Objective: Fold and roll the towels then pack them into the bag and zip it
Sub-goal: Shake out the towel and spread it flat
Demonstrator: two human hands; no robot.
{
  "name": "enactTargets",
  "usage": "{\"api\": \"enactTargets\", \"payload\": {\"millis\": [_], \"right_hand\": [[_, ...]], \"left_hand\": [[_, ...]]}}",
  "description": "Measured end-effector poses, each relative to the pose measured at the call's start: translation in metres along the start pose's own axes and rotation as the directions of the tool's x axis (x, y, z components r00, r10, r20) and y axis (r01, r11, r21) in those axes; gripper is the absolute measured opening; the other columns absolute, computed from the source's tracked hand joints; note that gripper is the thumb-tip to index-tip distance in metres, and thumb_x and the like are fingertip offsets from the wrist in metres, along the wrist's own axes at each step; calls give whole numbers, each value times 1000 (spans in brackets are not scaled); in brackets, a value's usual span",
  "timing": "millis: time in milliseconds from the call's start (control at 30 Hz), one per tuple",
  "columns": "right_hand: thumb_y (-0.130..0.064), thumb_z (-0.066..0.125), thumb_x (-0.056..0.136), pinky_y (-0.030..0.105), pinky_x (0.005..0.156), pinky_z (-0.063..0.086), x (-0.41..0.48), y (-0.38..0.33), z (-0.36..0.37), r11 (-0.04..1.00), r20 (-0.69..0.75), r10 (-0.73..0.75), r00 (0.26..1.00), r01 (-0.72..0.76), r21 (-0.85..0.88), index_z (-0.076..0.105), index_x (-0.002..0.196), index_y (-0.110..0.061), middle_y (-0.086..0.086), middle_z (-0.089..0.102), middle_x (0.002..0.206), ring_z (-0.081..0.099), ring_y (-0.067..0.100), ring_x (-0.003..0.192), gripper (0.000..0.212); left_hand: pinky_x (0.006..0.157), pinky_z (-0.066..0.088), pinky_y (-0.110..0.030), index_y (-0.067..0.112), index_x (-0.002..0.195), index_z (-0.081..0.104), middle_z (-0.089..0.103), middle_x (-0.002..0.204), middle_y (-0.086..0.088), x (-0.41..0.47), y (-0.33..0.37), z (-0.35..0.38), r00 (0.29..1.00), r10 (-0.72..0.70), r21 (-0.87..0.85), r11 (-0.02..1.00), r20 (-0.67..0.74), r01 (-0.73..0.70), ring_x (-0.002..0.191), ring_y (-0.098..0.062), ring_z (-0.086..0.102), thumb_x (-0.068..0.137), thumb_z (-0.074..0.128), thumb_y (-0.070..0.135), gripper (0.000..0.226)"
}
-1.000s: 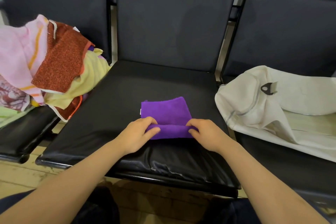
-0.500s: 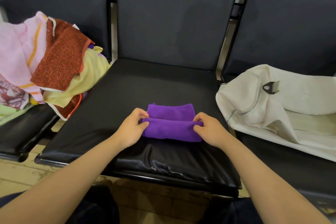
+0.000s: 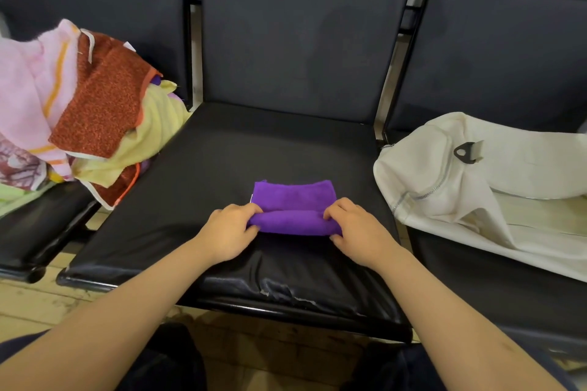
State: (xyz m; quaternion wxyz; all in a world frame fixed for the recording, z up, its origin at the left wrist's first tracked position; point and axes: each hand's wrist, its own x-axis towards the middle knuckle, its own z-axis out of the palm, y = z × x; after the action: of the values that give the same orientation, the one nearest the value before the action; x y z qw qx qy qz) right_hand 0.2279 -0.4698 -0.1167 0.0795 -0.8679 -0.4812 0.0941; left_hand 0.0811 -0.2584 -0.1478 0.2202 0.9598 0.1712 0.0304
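A purple towel (image 3: 293,208) lies on the middle black seat (image 3: 222,162), its near half wound into a roll and a flat strip still showing beyond it. My left hand (image 3: 230,232) grips the roll's left end with curled fingers. My right hand (image 3: 357,228) grips the right end the same way. A white zip bag (image 3: 476,178) lies slumped on the right seat, its zipper line and a black pull tab (image 3: 464,152) visible. A pile of loose towels (image 3: 73,114) in pink, rust red and pale yellow sits on the left seat.
Three dark padded seats with backrests stand in a row, metal posts between them. The middle seat's front edge (image 3: 286,292) is cracked. Pale wooden floor shows below, and my dark trouser legs are at the bottom edge.
Both hands have rolled the purple towel away from me; the roll is thicker and the flat strip beyond it is shorter.
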Motion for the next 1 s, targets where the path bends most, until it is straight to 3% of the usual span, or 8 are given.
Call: {"api": "enactTargets", "payload": {"millis": [100,267,500,600,700,800,867,1000], "right_hand": [[-19,51,95,28,86,46,3,-3,-1,998,-49,39,998,-36,59,56,115,-21,-3,57,114,57,17,104,21],[-26,44,98,29,70,49,2,-8,-8,943,46,164,985,-170,287,45,113,-22,-1,62,97,61,13,83,15],[-35,49,97,30,64,49,5,-8,1,950,69,226,972,-236,204,44,103,-22,0,59,92,60,17,77,16],[-36,55,95,25,70,47,4,-13,5,977,-128,211,969,-205,57,49,108,-21,-2,47,107,54,14,88,21],[-35,53,96,24,82,43,5,-14,5,999,-243,1,970,-12,-41,57,110,-21,-4,49,115,52,14,100,20],[-51,49,94,27,91,42,6,-13,8,998,-61,-66,996,64,-28,54,125,-23,-4,52,125,52,15,112,42],[-58,52,90,32,97,43,6,-13,12,996,21,-27,999,29,-80,45,135,-24,-3,50,131,50,17,118,56],[-42,44,99,36,94,43,6,-21,8,991,-63,-39,997,30,-128,42,132,-23,0,59,122,55,21,110,39]], "left_hand": [[86,41,-34,21,108,46,61,91,4,-1,3,-5,997,-70,-120,991,-25,67,89,-18,58,97,46,20,11],[94,38,-38,21,106,46,62,94,1,-3,4,-10,982,-178,-198,967,-60,163,92,-23,58,100,37,25,11],[88,46,-41,17,114,45,54,103,1,1,1,2,938,-306,-89,951,-161,295,95,-21,58,94,49,44,34],[77,45,-40,13,104,57,51,106,-4,0,-3,5,934,-45,55,996,-354,69,91,-24,56,90,60,31,22],[72,51,-37,12,95,65,61,98,-4,2,-5,1,929,305,198,944,-210,-266,83,-25,61,92,40,30,31],[95,44,-33,19,126,55,55,121,5,-1,-6,-1,982,187,88,979,-37,-183,109,-15,54,94,48,44,41],[99,40,-32,24,137,43,49,130,7,0,-7,1,986,168,155,974,-2,-165,117,-14,50,90,55,44,52],[103,34,-33,26,134,42,56,124,7,1,-1,-1,988,121,143,984,-96,-106,113,-14,53,91,54,37,45]]}}
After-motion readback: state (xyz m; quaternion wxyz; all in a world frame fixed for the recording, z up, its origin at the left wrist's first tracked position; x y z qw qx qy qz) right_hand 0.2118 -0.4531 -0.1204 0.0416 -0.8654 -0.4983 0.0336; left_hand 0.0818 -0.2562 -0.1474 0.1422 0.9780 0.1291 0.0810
